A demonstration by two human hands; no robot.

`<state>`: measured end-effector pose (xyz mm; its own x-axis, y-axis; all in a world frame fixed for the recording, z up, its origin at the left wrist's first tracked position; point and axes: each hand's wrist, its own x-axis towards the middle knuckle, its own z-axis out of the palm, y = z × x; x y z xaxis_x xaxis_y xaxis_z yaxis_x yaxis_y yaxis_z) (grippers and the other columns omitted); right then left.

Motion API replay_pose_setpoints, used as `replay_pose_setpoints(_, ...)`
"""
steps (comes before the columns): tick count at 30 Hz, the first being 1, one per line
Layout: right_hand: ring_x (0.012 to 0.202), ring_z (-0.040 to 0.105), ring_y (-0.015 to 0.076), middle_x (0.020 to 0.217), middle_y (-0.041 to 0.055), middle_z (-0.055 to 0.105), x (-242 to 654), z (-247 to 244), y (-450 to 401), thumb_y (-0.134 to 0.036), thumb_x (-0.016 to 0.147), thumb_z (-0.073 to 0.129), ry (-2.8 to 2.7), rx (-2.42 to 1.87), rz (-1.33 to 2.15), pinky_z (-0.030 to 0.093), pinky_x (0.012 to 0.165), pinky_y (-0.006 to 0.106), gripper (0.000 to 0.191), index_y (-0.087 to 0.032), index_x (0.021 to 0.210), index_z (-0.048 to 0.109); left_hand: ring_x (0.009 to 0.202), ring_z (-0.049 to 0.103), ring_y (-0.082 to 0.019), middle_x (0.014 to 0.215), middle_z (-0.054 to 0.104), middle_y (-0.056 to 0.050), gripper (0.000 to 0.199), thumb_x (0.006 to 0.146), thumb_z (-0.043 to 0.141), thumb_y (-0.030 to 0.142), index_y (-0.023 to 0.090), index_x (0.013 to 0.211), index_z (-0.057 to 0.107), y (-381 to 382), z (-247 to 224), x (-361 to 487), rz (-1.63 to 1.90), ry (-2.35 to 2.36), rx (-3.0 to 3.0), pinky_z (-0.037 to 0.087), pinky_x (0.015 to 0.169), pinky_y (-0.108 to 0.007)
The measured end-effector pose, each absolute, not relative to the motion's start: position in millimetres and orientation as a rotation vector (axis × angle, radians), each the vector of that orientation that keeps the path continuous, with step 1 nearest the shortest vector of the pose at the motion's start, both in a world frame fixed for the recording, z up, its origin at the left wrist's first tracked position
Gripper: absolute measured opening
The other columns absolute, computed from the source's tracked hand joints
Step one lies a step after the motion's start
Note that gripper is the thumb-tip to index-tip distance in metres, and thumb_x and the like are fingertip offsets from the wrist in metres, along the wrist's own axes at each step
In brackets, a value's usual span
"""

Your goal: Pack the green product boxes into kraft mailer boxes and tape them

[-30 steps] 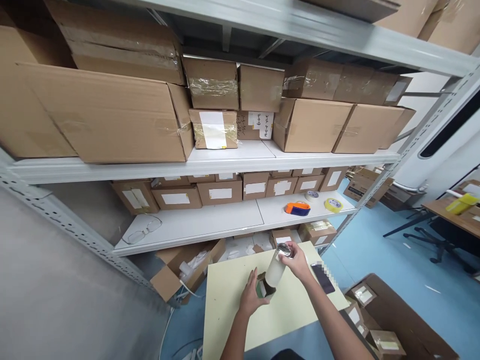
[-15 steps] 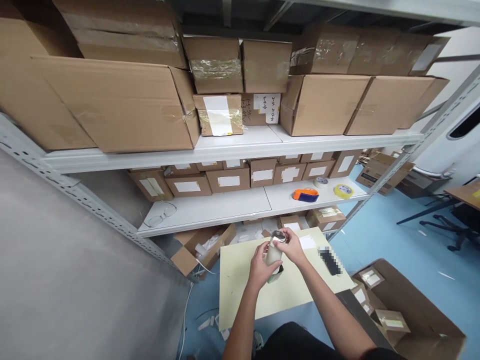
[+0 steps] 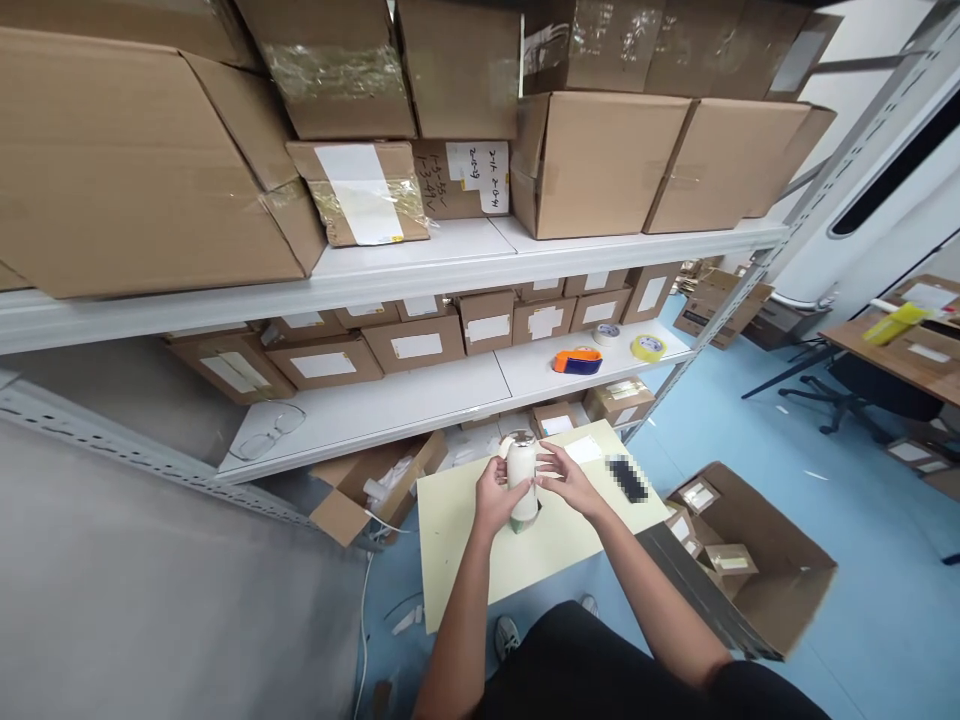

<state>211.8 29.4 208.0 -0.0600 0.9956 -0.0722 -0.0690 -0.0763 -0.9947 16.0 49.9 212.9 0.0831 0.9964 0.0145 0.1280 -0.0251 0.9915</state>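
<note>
A cream-white insulated bottle (image 3: 523, 470) with a shiny silver top stands roughly upright above the small table, held in front of me. My left hand (image 3: 497, 498) is closed around its left side, thumb across the front. On the other side, the fingertips and thumb of my right hand (image 3: 568, 482) press against the bottle, slightly spread. Under the bottle's base shows a small green-and-black object (image 3: 526, 522), partly hidden; I cannot tell what it is.
A pale yellow tabletop (image 3: 457, 540) bears a white paper (image 3: 583, 450) and a blurred dark phone-like item (image 3: 628, 478). Shelves hold cartons, tape rolls (image 3: 648, 348), an orange-blue ring (image 3: 577, 361) and glasses (image 3: 268, 433). A big open carton (image 3: 795, 560) stands at right.
My right hand has slid from the bottle's top down to its right side. The bottle has turned more upright, its cream side facing me. My view has shifted to the right and down.
</note>
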Motion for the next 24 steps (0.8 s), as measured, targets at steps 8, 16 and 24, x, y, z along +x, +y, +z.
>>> replay_pose_setpoints(8, 0.108, 0.068, 0.0243, 0.115, 0.005, 0.07, 206.2, 185.8, 19.9, -0.031, 0.067, 0.091, -1.158, -1.024, 1.587, 0.054, 0.095, 0.045, 0.111, -0.034, 0.159, 0.03, 0.107, 0.072, -0.028, 0.118, 0.075, -0.013, 0.058, 0.076, 0.082, 0.048, 0.016, 0.123, 0.067, 55.8, 212.6, 22.9, 1.083, 0.951, 1.168, 0.056, 0.093, -0.038)
replay_pose_setpoints(16, 0.087, 0.065, 0.0201, 0.096, -0.0005, 0.064, 195.5, 183.8, 17.9, -0.034, 0.064, 0.093, -1.165, -1.244, 1.315, 0.055, 0.079, 0.037, 0.112, -0.032, 0.158, 0.033, 0.111, 0.069, -0.027, 0.136, 0.066, -0.014, 0.087, 0.068, 0.091, 0.042, 0.023, 0.145, 0.055, 59.5, 219.0, 27.7, 1.096, 1.12, 1.112, 0.06, 0.084, -0.034)
replay_pose_setpoints(24, 0.093, 0.068, 0.0222, 0.108, 0.0038, 0.067, 191.7, 182.0, 13.4, -0.038, 0.071, 0.088, -1.108, -1.092, 1.552, 0.056, 0.083, 0.039, 0.12, -0.034, 0.165, 0.012, 0.109, 0.071, -0.026, 0.12, 0.074, -0.012, 0.074, 0.079, 0.08, 0.043, 0.02, 0.144, 0.055, 62.8, 219.5, 32.2, 1.139, 0.962, 1.031, 0.057, 0.093, -0.036)
